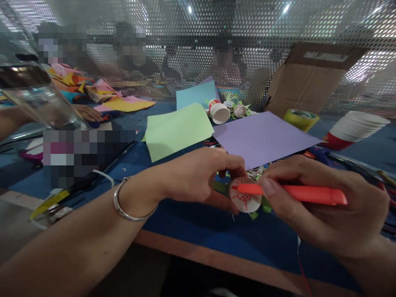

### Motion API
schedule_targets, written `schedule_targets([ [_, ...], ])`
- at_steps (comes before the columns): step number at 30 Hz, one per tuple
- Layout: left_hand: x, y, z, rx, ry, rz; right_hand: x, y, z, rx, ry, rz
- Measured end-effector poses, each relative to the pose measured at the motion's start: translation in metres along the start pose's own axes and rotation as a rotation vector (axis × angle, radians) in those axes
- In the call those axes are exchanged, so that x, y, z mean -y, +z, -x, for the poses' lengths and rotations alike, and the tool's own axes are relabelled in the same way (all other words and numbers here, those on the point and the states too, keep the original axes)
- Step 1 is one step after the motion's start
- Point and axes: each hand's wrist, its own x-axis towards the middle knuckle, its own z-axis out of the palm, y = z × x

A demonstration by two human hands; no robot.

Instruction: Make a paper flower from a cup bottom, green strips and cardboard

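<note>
My left hand [204, 173] is closed round the side of a small cut paper cup [252, 204], its round white base facing me. Red lines criss-cross that base, and green paper strips [266, 204] stick out around it. Between the fingers of my right hand [321, 202] is an orange-red marker [305, 194], its tip touching or just over the left part of the base. Paper scraps lie behind the cup, partly hidden by my hands.
Light green paper [179, 130] and purple paper [266, 138] lie beyond my hands. Further back are cut cups [220, 112], yellow tape [300, 119], stacked paper cups [359, 128] and a cardboard box [309, 78]. A glass jar [40, 99] and another person's hand [88, 113] are at left.
</note>
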Motion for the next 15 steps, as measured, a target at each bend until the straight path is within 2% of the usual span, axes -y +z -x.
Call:
schedule_targets([
  [8, -0.0016, -0.0021, -0.0001, -0.035, 0.014, -0.02, 0.0051, -0.0007, -0.0002, -0.032, 0.049, 0.013],
  [15, 0.0006, -0.0019, -0.0006, -0.077, 0.027, -0.027, 0.0008, -0.0028, -0.0016, 0.018, -0.016, -0.003],
])
